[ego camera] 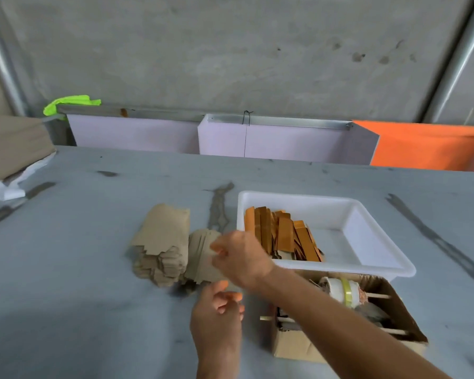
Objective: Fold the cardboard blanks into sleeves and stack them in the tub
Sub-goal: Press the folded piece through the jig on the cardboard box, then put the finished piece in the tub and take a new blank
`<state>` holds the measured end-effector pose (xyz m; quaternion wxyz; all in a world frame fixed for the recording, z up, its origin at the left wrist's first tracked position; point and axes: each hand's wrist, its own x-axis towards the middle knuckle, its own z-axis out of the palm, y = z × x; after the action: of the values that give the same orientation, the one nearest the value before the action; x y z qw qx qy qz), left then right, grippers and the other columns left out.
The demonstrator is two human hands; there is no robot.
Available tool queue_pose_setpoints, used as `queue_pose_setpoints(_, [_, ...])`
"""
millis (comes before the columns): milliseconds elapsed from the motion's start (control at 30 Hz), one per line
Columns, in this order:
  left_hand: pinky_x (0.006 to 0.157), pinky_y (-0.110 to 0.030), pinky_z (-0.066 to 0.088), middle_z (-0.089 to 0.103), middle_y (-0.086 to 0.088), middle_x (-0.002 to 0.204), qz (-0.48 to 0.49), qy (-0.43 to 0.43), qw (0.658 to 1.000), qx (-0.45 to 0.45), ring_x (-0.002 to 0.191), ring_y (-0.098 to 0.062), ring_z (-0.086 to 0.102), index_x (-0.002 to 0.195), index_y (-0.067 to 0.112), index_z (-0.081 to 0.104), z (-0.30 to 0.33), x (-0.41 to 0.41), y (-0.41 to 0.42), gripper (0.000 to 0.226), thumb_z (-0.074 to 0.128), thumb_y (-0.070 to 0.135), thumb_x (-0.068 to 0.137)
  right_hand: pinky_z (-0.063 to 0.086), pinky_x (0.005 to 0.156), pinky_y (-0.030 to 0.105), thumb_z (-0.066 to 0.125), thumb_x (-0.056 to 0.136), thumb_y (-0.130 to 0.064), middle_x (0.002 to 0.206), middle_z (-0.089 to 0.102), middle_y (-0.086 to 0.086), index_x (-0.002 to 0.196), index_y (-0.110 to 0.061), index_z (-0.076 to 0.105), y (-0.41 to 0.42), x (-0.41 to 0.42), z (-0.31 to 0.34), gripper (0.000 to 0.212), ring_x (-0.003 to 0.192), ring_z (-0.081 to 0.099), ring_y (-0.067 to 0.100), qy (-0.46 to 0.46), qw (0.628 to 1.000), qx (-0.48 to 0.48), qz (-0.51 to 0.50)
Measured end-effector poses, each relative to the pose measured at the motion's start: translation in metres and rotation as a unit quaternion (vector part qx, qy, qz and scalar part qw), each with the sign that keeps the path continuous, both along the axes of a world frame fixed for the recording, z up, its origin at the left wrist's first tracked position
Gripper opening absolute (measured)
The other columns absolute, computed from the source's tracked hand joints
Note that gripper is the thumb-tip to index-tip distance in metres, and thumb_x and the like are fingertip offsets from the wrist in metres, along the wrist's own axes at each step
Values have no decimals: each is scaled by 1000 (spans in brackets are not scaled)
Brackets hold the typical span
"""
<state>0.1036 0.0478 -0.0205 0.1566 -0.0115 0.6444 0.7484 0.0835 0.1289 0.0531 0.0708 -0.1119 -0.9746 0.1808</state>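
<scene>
A cardboard blank (203, 258) is pinched by the right hand (241, 259) atop the blanks pile (162, 247), mid-table, left of the tub (378, 266) — the left hand (216, 310), fingers loosely curled, is held just below it.

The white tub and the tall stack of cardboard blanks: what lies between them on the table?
In the head view, a smaller pile of blanks lies between the stack and the tub, with the right hand on it.

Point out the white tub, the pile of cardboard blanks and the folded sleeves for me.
white tub (378, 269): head view, near rim.
pile of cardboard blanks (162, 236): head view, top sheet of the pile.
folded sleeves (282, 236): head view, middle of the orange stack.
</scene>
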Motion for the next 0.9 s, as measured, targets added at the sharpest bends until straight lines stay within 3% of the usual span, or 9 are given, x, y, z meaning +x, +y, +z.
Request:
queue_pose_setpoints(100, [57,-30,47,62,-14,65,45,-14,999,-1,50,-22,54,98,-1,59,-7,-5,-17,27,46,-19,84,46,79,31,49,94,-11,98,59,9,106,-4,61,-21,-17,-25,18,86,53,19,-77,996,45,-3])
queue_pose_setpoints(233, [58,-30,46,60,-15,72,60,-35,998,-6,54,-24,51,103,1,53,-13,-12,-35,28,43,-19,86,48,87,35,52,94,-8,114,61,14,116,-3,57,-32,-20,-50,23,104,60,28,-151,977,151,-20])
queue_pose_setpoints(367, [76,-41,52,66,-20,77,57,-35,997,-39,63,-29,58,101,4,56,-16,-19,-43,28,50,-16,83,42,71,35,51,93,-8,107,58,16,112,-1,55,-42,-13,-64,21,97,56,29,-138,955,261,7])
queue_pose_setpoints(433, [74,-42,51,65,-20,75,57,-36,997,-38,61,-28,57,100,5,55,-17,-17,-42,27,50,-16,83,35,62,32,47,95,-8,103,59,14,109,-3,55,-44,-10,-64,16,93,57,27,-120,950,287,34])
queue_pose_setpoints(533, [70,-40,50,64,-20,73,52,-44,996,-51,55,-26,55,99,6,54,-17,-16,-39,24,50,-13,85,29,53,27,43,96,-5,100,64,10,105,-6,56,-42,-5,-60,16,90,62,28,-107,955,274,45])
queue_pose_setpoints(633, [60,-35,52,64,-18,69,35,-31,996,-81,52,-24,55,98,5,57,-23,-17,-36,18,52,-7,86,38,64,31,48,95,-7,102,64,8,108,-8,56,-46,0,-53,15,94,62,26,-117,956,266,28])
queue_pose_setpoints(767, [49,-27,38,54,-13,64,18,-34,997,-65,51,-21,46,105,-5,58,-28,-17,-29,21,48,-8,87,41,69,31,55,93,-9,101,63,9,107,-8,56,-44,12,-42,15,94,61,26,-71,976,202,-27])
queue_pose_setpoints(833, [61,-36,50,62,-16,82,29,-27,998,-52,67,-30,57,104,2,57,-24,-17,-25,18,50,-6,88,40,70,30,49,95,-12,97,66,9,104,-9,58,-40,22,-32,13,89,62,26,8,985,159,-72])
queue_pose_setpoints(900, [84,-46,53,64,-13,103,41,6,998,-56,89,-33,61,102,17,54,-19,-17,-23,15,54,6,92,44,68,28,47,98,-20,88,68,7,97,-11,64,-32,37,-20,20,76,61,22,102,982,89,-131])
